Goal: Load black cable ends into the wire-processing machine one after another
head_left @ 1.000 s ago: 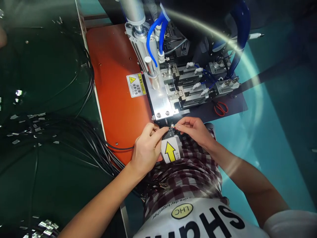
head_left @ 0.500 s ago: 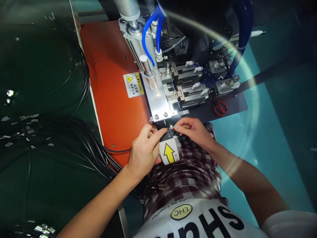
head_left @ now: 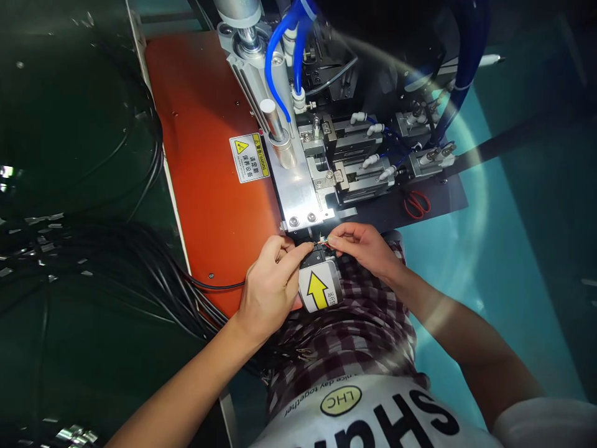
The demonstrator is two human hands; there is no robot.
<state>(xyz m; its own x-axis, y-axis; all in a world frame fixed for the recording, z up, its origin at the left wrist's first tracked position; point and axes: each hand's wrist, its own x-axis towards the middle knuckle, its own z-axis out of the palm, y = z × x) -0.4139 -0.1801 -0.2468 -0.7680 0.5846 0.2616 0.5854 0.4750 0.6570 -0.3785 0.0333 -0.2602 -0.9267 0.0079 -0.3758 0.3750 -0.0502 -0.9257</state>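
Observation:
My left hand [head_left: 272,283] is closed around the end of a black cable [head_left: 219,287], with thumb and forefinger pinched together at the tip. Thin coloured wires [head_left: 320,242], red and white among them, stretch from there to my right hand [head_left: 361,246]. The fingers of that hand pinch the wires' far ends beside a small white piece. Both hands are just in front of the machine's metal plate [head_left: 298,193]. Below the wires is a rounded part with a yellow arrow label [head_left: 318,289]. What lies inside my left palm is hidden.
An orange-red machine cover [head_left: 200,155] with a warning label [head_left: 250,157] lies to the left. Many black cables [head_left: 172,292] run along the dark green surface [head_left: 84,348]. Pneumatic cylinders [head_left: 361,183] and blue tubes [head_left: 275,68] stand ahead. Red-handled scissors [head_left: 416,205] lie at right.
The view has shifted slightly. Both hands keep their pinch on the wires and stay at nearly the same spot before the metal plate.

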